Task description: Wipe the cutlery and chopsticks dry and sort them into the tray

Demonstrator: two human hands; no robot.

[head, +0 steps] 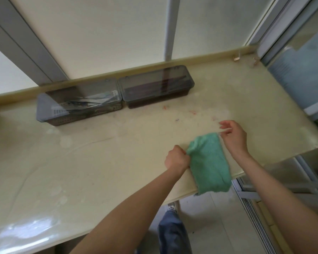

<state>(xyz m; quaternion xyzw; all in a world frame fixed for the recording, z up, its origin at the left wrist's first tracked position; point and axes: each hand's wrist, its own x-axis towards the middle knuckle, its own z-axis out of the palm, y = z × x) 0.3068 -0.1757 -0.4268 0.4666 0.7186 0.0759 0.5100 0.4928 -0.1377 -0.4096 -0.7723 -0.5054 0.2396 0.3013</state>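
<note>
On the cream table [99, 162], a green cloth [207, 162] is gripped by the left hand [176, 159], while what seems a pale chopstick [221, 132], its long axis pointing out of the cloth's far end, is pinched by the nearer right hand [234, 138].

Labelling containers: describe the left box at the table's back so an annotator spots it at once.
On the cream table, two dark boxes stand side by side against the back ledge. The left box is yours: its smoky lid sits askew, one corner jutting out, whereas the right box has its lid flat.
</note>
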